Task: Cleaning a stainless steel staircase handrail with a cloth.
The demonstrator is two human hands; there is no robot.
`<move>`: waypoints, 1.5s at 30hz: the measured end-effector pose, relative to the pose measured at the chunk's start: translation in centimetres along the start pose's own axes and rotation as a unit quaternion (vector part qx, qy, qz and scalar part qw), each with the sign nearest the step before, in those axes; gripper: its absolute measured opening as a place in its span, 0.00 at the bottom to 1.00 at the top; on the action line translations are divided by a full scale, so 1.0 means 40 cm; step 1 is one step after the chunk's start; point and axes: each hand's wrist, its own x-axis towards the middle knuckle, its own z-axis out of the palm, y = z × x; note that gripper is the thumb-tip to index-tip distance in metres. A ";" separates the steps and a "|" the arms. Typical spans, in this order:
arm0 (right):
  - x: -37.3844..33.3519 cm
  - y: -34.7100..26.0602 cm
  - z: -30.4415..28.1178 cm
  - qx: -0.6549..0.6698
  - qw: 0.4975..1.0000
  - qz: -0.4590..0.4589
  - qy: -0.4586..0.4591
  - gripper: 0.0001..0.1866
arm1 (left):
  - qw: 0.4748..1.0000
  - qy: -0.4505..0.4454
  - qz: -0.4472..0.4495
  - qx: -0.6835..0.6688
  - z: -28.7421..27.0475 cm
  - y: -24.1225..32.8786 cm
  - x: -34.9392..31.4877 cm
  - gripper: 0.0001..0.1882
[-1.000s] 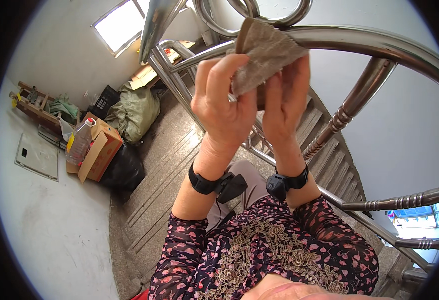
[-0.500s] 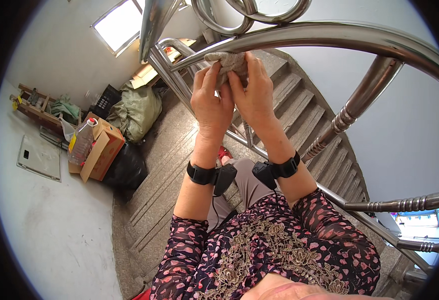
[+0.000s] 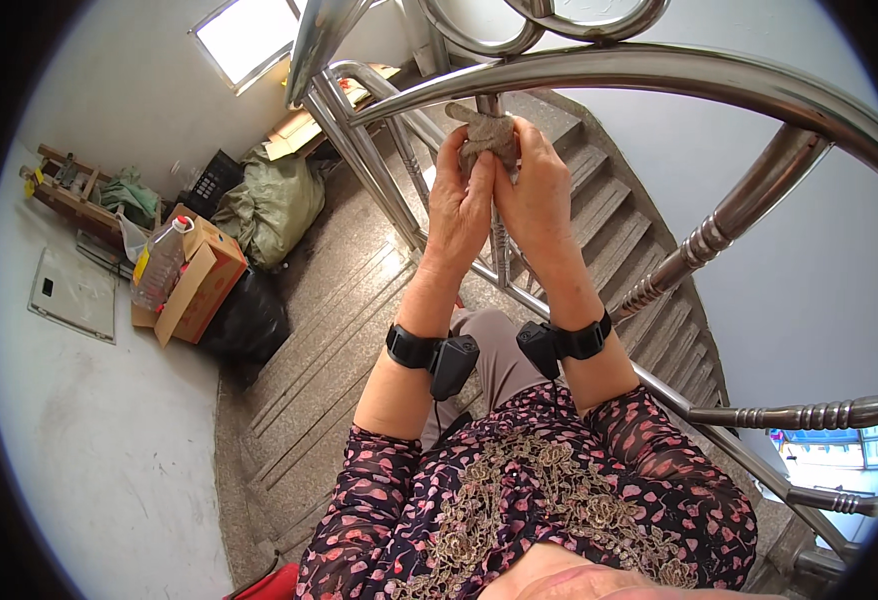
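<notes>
A beige-grey cloth (image 3: pixel 486 132) is wrapped round the upper part of a thin steel baluster (image 3: pixel 500 248), just under the curved steel rail (image 3: pixel 649 66). My left hand (image 3: pixel 459 212) presses the cloth from the left side, fingers closed on it. From the right, my right hand (image 3: pixel 540 195) grips the same cloth. Both thumbs meet near its lower edge, and the wrapped part of the baluster is hidden. Each forearm wears a black strap with a small black box.
Stone stairs (image 3: pixel 599 215) descend beyond the railing. A thicker steel post (image 3: pixel 724 220) slants at the right. To the left stand a cardboard box (image 3: pixel 204 290) with a plastic bottle (image 3: pixel 166 262), a black bag (image 3: pixel 249 322) and a green sack (image 3: pixel 274 205) against the white wall.
Both hands and the cloth have shifted right in the picture. The cloth, bunched just below the rail before, now sits round the baluster, whose top shows above it.
</notes>
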 end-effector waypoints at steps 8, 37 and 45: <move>-0.021 0.020 0.006 -0.006 1.000 0.009 -0.022 0.21 | 0.991 -0.023 -0.096 -0.086 -0.021 -0.027 -0.006 0.21; -0.098 0.084 0.032 -0.022 0.996 0.049 -0.075 0.17 | 0.979 -0.005 -0.188 -0.082 -0.037 -0.110 -0.059 0.19; -0.119 0.106 0.045 -0.028 0.995 0.055 -0.082 0.13 | 0.980 0.011 -0.195 -0.044 -0.038 -0.120 -0.068 0.18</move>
